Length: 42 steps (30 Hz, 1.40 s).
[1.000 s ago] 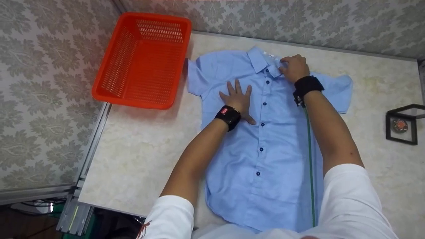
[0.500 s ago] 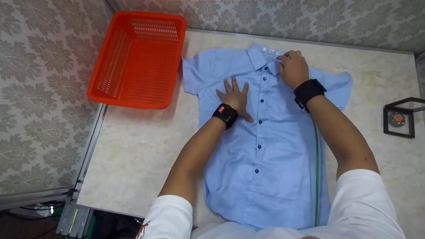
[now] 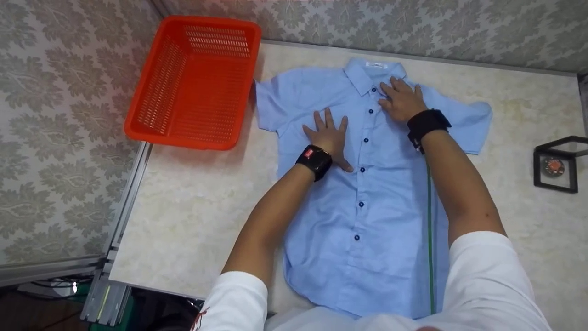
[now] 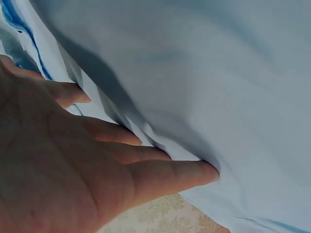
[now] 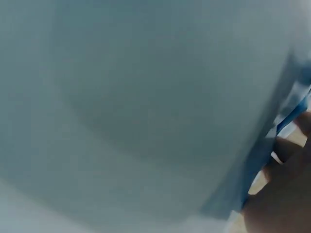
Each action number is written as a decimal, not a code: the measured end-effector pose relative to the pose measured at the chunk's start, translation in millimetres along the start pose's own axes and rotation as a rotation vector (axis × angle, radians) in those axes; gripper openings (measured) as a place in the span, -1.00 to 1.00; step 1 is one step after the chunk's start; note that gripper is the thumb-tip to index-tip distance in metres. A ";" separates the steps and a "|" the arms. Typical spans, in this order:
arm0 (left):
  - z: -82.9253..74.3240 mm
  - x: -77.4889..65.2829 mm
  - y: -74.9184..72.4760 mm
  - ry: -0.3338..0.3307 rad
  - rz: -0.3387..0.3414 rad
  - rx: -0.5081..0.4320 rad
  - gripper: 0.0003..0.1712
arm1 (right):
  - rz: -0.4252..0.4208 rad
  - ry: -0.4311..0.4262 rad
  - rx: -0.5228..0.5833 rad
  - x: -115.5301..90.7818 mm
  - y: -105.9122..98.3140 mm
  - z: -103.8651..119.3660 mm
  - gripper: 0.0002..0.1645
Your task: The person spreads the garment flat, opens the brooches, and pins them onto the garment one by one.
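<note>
A light blue short-sleeved shirt (image 3: 390,193) lies front up on the table, its dark buttons running down the middle and its collar (image 3: 358,78) toward the far wall. My left hand (image 3: 328,140) rests with spread fingers on the chest, left of the button row. In the left wrist view the straight fingers (image 4: 170,177) touch the pale cloth. On the other side of the buttons, my right hand (image 3: 404,100) lies over the shirt just below the collar, fingers spread. The right wrist view shows mostly blurred cloth, with part of that hand (image 5: 284,189) at the right edge.
An orange-red plastic basket (image 3: 193,142) stands at the table's far left corner. To the right sits a small black-framed case (image 3: 556,188) with a round red item inside. A green cord (image 3: 430,239) runs from the right wrist band along the shirt. Patterned walls bound the table's back and left.
My right hand has let go of the collar's right side and moved slightly down, its fingers now spread. The collar and its white label show more fully. The left hand stays in place.
</note>
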<state>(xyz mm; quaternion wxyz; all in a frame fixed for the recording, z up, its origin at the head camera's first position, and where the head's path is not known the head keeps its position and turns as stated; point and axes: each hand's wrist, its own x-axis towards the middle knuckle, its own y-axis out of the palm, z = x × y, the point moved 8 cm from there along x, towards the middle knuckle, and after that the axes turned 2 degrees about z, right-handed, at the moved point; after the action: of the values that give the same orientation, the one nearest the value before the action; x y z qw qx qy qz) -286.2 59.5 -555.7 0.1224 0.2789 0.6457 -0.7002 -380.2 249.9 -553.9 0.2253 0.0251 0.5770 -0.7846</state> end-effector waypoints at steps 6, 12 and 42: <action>-4.4 -0.5 -6.2 0.040 -0.019 -0.002 0.71 | -0.016 -0.022 0.064 -4.3 -5.0 -14.2 -0.21; 2.5 -1.5 -6.4 0.131 -0.066 -0.098 0.61 | -0.181 0.009 0.100 -33.8 -16.9 -11.3 -0.22; 171.8 6.7 -8.6 -0.189 -0.174 -0.296 0.34 | -0.065 0.342 0.258 -131.9 6.9 -135.1 0.56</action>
<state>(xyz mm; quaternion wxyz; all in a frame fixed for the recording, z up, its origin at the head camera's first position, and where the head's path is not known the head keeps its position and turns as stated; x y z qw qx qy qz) -336.1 -105.2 -550.4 0.1611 0.1339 0.7489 -0.6287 -289.0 415.0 -565.5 0.0936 0.1680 0.5020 -0.8432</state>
